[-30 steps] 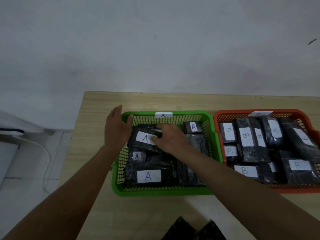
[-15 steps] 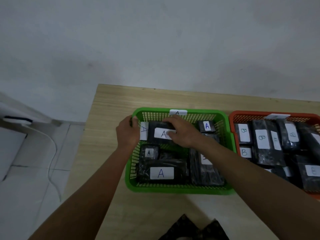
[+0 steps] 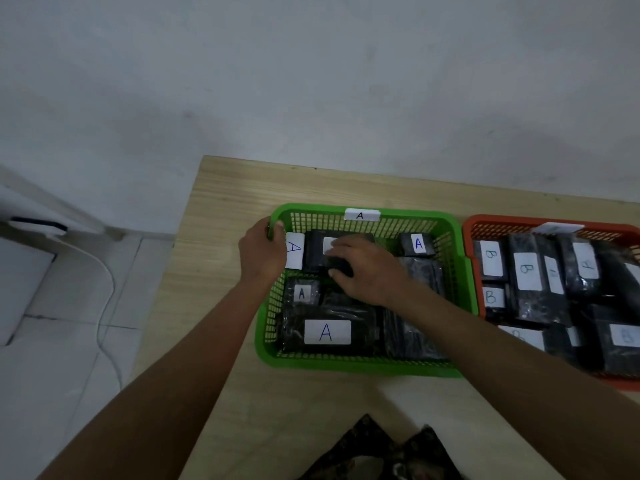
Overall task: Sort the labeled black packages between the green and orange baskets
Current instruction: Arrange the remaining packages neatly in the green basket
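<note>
A green basket [image 3: 360, 367] tagged A holds several black packages with white A labels. An orange basket [image 3: 472, 233] to its right holds several black packages marked B. My left hand [image 3: 261, 251] grips the green basket's far left corner rim, next to a package standing on edge with an A label [image 3: 294, 250]. My right hand [image 3: 367, 268] lies on a black package [image 3: 317, 251] at the back of the green basket, fingers curled over it and covering most of its label.
Both baskets sit on a light wooden table [image 3: 225, 237] against a white wall. The table's left edge drops to a tiled floor with a white cable [image 3: 104, 306]. Dark patterned cloth [image 3: 377, 452] shows at the bottom edge.
The view has shifted, so the baskets appear further right. My left hand went from the basket's outer side to gripping its corner rim. My right hand slid further over the back package's label.
</note>
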`<state>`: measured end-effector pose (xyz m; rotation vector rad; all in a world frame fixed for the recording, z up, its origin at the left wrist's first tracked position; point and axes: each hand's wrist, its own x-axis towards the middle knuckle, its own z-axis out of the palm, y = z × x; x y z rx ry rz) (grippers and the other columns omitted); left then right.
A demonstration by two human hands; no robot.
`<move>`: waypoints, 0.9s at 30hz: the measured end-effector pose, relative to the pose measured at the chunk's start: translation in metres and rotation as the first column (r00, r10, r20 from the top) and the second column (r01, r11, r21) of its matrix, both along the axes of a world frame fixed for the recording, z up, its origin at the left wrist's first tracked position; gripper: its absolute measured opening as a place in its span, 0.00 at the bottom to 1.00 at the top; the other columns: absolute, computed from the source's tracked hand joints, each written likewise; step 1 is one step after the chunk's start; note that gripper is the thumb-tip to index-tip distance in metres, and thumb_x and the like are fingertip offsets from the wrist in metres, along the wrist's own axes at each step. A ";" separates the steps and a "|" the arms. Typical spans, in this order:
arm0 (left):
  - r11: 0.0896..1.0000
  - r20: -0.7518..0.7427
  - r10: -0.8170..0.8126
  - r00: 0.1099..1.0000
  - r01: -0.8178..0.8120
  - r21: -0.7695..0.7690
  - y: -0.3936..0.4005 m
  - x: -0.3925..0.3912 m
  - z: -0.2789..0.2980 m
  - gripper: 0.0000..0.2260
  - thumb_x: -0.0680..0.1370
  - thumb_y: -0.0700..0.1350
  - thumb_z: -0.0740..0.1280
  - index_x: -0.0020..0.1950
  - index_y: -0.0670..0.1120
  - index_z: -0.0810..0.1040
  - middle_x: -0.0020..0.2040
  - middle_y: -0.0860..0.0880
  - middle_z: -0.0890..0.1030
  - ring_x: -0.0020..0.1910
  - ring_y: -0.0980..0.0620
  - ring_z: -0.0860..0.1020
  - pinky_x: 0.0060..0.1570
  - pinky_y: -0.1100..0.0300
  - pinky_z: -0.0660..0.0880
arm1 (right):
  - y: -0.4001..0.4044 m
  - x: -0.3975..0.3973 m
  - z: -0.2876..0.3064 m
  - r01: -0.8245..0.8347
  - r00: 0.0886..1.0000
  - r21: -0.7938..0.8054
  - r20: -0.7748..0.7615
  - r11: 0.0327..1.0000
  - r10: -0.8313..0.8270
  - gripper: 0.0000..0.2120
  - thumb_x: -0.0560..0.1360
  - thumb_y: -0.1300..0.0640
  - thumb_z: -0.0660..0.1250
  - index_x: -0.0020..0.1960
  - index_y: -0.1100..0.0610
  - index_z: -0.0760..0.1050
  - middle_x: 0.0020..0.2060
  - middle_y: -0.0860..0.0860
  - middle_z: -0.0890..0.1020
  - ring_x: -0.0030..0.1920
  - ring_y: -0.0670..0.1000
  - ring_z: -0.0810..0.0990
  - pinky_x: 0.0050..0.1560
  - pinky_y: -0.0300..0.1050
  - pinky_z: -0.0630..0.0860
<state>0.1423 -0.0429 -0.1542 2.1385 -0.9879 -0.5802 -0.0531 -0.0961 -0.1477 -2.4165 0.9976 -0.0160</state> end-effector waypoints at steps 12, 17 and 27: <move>0.980 0.247 -0.179 0.952 0.195 -0.043 0.036 -0.024 0.014 0.20 0.80 0.41 0.63 0.73 0.42 0.68 0.73 0.40 0.68 0.73 0.42 0.64 0.71 0.50 0.65 | 0.043 -0.032 0.025 0.010 0.997 0.405 -0.069 0.914 0.020 0.11 0.74 0.54 0.73 0.51 0.47 0.73 0.50 0.47 0.79 0.49 0.50 0.79 0.52 0.53 0.79; 0.952 0.163 -0.195 0.967 0.227 -0.204 0.035 -0.049 0.025 0.11 0.80 0.44 0.64 0.59 0.44 0.80 0.57 0.46 0.82 0.56 0.48 0.79 0.56 0.60 0.72 | 0.034 -0.066 0.051 0.125 0.987 0.477 0.030 0.870 -0.158 0.14 0.75 0.60 0.70 0.55 0.45 0.75 0.50 0.46 0.80 0.48 0.50 0.82 0.50 0.52 0.82; 0.784 0.067 -0.617 0.784 0.603 0.150 0.051 -0.078 -0.005 0.17 0.74 0.50 0.73 0.60 0.45 0.81 0.59 0.47 0.81 0.56 0.48 0.79 0.55 0.59 0.74 | 0.044 -0.122 0.043 0.599 0.776 0.230 0.069 0.767 -0.627 0.27 0.75 0.61 0.67 0.72 0.50 0.66 0.55 0.55 0.79 0.44 0.51 0.79 0.41 0.36 0.75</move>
